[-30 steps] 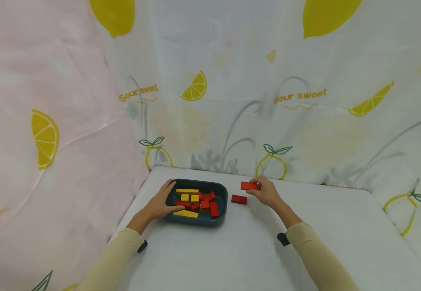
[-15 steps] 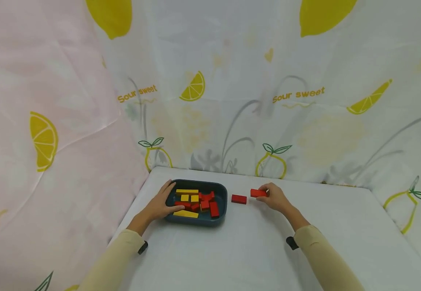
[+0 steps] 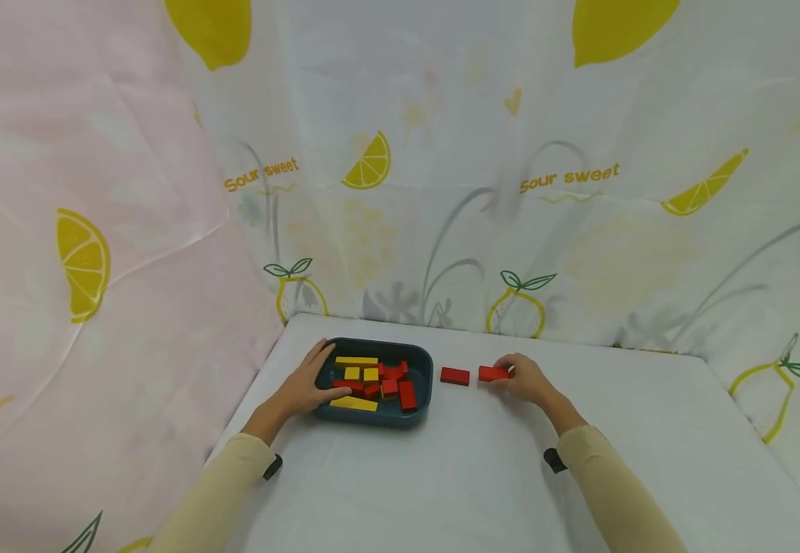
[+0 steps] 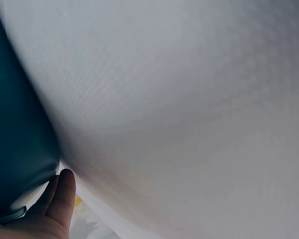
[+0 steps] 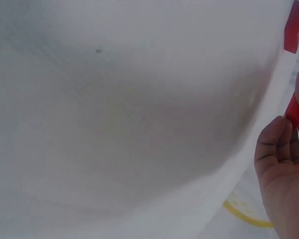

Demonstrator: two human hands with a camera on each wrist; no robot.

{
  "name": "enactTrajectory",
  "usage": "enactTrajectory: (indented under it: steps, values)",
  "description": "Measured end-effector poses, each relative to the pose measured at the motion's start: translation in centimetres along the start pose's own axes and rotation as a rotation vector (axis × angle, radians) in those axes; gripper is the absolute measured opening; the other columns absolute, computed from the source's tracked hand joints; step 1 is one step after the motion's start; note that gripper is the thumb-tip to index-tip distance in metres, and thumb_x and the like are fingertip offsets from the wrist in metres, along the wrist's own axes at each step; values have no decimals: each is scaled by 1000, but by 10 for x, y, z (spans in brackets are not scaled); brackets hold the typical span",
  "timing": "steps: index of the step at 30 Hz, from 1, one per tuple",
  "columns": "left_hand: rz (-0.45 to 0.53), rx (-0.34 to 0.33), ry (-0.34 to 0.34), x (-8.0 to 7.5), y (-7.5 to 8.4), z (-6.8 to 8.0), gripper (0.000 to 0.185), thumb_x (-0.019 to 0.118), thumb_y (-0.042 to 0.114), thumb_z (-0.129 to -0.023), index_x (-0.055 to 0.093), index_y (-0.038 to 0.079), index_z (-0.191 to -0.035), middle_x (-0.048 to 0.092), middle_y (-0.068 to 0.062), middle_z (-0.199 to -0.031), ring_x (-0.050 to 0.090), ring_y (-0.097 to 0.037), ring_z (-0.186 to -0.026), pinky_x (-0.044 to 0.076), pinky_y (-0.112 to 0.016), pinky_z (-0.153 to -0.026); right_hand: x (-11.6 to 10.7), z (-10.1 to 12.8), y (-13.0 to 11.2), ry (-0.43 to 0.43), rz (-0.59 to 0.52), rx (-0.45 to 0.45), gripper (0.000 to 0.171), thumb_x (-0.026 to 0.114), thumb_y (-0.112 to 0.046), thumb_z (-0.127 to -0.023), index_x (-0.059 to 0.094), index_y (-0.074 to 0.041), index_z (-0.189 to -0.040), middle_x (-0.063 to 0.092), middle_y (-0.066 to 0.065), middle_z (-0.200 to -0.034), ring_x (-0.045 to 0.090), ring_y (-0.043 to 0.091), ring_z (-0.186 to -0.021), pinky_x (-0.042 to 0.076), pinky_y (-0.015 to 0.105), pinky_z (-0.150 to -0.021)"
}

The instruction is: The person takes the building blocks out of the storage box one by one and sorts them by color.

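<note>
My right hand (image 3: 528,379) pinches a red rectangular block (image 3: 492,374) low over the white table; in the right wrist view its fingertips lie along the block (image 5: 295,110). A second red block (image 3: 455,375) lies on the table just to the left, with a small gap between the two. My left hand (image 3: 304,388) rests at the left end of a dark blue tray (image 3: 423,384), its thumb reaching over the rim. In the left wrist view, straight fingers (image 4: 63,196) lie beside the outer wall of the tray (image 4: 20,119).
Inside the tray are several red blocks (image 3: 408,396) and yellow blocks (image 3: 356,361). The white table (image 3: 441,491) ends at the back against a lemon-print cloth (image 3: 427,246), which also hangs along the left side.
My right hand has moved right and down with its red block, lowering it level with the one on the table. My left hand and the tray have stayed put.
</note>
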State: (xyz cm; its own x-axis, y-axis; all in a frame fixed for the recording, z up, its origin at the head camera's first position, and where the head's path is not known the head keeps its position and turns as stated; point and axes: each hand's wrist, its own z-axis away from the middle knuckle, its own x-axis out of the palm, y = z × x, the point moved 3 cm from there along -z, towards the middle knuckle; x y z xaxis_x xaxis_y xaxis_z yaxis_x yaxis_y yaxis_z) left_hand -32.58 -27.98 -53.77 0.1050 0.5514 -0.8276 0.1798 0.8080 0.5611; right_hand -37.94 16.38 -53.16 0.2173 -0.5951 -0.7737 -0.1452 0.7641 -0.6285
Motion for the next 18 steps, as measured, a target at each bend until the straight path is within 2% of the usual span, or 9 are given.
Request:
enactTrajectory:
  steps: [4, 7, 12, 18]
  values:
    - [2, 7, 7, -3, 1, -2, 109, 69, 68, -78, 19, 16, -159, 7, -11, -167, 22, -40, -149, 27, -66, -114, 1, -2, 2, -28, -52, 51, 35, 77, -17, -85, 67, -2, -115, 64, 13, -111, 54, 26, -98, 52, 33, -79]
    - [13, 10, 11, -3, 1, -2, 108, 70, 67, -79, 19, 15, -159, 7, -11, -167, 21, -40, -150, 26, -66, -115, 2, -2, 2, -36, -75, 77, 39, 79, -19, -83, 67, -2, -115, 63, 13, -112, 54, 27, -99, 51, 35, -81]
    - [5, 9, 6, 0, 2, -1, 107, 70, 66, -79, 19, 15, -159, 7, -12, -167, 22, -40, -149, 27, -66, -114, 7, 0, 3, -27, -68, 87, 39, 80, -19, -82, 68, -1, -114, 63, 15, -112, 54, 28, -100, 50, 41, -86]
    - [-6, 15, 8, -2, 1, 0, 107, 70, 66, -79, 20, 16, -159, 7, -12, -167, 23, -40, -149, 28, -65, -114, 15, -3, 6, -9, -96, 107, 35, 80, -16, -82, 69, -2, -112, 63, 14, -110, 54, 27, -98, 50, 40, -85]
